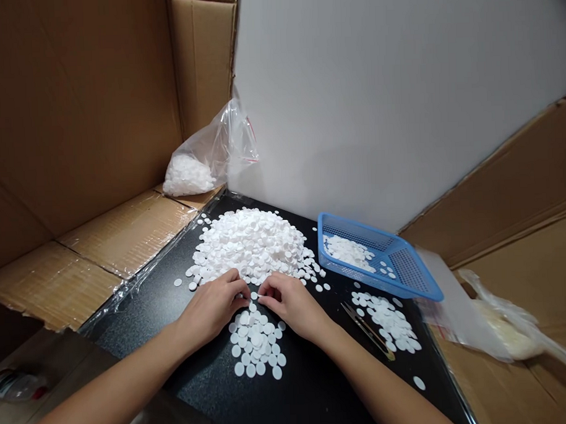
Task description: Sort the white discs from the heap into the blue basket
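Note:
My left hand (220, 301) and my right hand (287, 300) come together just in front of a large heap of small white round discs (251, 241). A single white disc (254, 295) shows between the fingertips of the two hands. My right thumb and forefinger pinch the edge of a white disc. The fingers of my left hand are closed in a pinch too, but what they hold is hidden. Below my hands, a smaller pile of white discs (257, 343) lies spread on the black tabletop (200, 388).
At the right, a blue plastic basket (382, 276) holds some discs. Dark tweezers (367, 329) lie beside another group of discs (391, 322). A clear bag of discs (189, 175) stands at the back left. Cardboard (126, 236) borders the table; another bag (510, 328) is far right.

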### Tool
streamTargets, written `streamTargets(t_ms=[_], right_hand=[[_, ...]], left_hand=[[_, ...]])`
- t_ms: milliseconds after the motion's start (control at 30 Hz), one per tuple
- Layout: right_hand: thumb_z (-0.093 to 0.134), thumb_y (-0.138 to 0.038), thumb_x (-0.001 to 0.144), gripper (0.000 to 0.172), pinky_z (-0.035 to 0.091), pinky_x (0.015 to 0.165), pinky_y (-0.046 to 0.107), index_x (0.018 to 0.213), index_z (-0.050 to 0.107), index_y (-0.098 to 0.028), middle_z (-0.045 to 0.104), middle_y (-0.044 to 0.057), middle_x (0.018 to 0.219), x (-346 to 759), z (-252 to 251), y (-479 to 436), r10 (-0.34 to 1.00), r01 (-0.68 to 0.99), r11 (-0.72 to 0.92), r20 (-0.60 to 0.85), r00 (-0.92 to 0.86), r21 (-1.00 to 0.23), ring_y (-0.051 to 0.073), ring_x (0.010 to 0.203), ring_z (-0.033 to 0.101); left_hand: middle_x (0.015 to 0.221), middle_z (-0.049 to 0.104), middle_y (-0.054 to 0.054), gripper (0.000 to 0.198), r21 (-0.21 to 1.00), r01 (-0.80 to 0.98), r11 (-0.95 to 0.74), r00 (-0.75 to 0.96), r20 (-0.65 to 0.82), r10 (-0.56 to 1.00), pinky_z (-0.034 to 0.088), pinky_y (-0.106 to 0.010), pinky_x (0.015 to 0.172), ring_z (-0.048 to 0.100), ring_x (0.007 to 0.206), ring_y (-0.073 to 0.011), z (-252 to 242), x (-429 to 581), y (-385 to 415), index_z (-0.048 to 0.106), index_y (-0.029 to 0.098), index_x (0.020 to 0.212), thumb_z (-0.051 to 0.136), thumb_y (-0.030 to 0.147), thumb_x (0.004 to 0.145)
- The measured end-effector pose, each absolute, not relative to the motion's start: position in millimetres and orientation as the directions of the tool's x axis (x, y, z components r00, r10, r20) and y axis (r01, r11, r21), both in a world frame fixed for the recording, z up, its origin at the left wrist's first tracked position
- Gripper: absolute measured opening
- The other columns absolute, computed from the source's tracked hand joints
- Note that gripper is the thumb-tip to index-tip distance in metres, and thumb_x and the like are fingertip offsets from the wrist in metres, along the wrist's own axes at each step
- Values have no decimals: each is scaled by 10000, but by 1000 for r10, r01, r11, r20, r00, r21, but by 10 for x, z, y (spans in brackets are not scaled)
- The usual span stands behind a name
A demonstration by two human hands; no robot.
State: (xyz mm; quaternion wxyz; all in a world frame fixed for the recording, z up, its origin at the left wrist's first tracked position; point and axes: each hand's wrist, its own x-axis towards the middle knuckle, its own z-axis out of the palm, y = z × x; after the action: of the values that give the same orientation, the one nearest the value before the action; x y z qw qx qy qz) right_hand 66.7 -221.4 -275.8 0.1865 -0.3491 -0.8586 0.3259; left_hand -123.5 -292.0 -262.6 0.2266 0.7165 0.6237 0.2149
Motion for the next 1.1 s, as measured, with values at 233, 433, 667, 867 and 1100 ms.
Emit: streamTargets(t_ms=[233,433,667,867,1100], right_hand=[[675,-35,833,208,481,685,279,832,739,-232,656,2,823,818,-2607,-2127,641,456,554,8,-767,-697,171,751,632],[608,-65,911,194,493,740,288,932,729,-215,678,33,893,794,-2608,-2157,643,440,600,76,-762,-668,193,844,651],[635,-150,918,117,468,770,305,887,736,-203,644,49,896,604,-2745,-2253,678,478,593,82,-730,-648,194,819,627],[598,-142,884,155,471,569,237,770,700,-168,644,4,690,614,-2725,-2217,783,482,314,-64,-619,-818,133,592,597],[613,-286,823,176,370,369,172,709,645,-157,586,-35,586,727,-2685,-2114,755,396,-43,-290,-588,-917,65,412,469]], left_hand=[[926,604,4,107,564,815,-132,164,-6,986,376,-259,649,601,738,-172,-2606,-1244,-2922,683,244,901,594,189,877],[914,591,15,106,541,827,-153,181,1,983,379,-245,641,590,719,-153,-2618,-1246,-2927,654,233,868,584,155,852],[958,595,2,128,455,867,-204,204,50,978,367,-247,630,593,720,-149,-2623,-1248,-2946,651,223,901,545,150,902],[963,621,13,211,359,878,-315,315,61,947,317,-250,603,602,712,-147,-2635,-1259,-2933,718,286,961,567,141,932],[870,610,4,187,358,860,-364,368,60,928,278,-256,568,581,710,-155,-2656,-1233,-2885,715,254,887,565,156,941]])
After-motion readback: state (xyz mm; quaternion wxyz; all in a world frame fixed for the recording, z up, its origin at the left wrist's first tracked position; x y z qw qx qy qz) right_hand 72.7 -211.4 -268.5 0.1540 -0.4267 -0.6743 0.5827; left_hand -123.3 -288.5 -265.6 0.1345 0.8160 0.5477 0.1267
